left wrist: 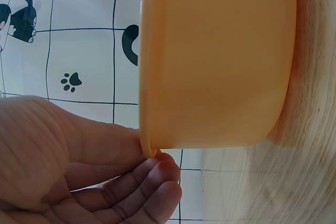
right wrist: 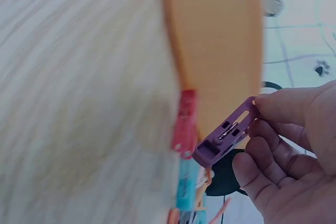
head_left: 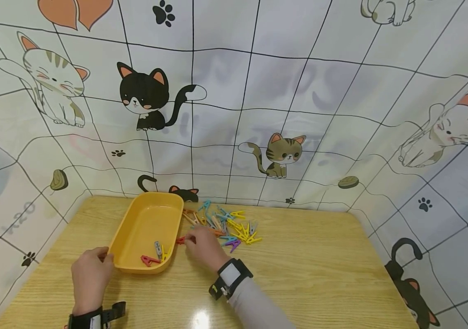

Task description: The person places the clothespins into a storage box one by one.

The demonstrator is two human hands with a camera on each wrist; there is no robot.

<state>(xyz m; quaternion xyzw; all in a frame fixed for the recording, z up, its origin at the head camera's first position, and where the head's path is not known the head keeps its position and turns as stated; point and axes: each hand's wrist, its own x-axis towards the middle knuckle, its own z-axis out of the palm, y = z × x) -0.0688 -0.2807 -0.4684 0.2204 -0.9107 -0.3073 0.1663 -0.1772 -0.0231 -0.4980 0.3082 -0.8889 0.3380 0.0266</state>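
Left hand (head_left: 91,276) grips tray (head_left: 145,228); right (head_left: 203,246) pinches purple clothespin (right wrist: 224,136), apparently outside.

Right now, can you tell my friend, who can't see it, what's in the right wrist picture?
A right hand pinches a purple clothespin in front of the side of a yellow tray. A red clothespin and a blue clothespin are nearby, on a blurry wooden table. Behind is a pale backdrop with lines and a paw print.
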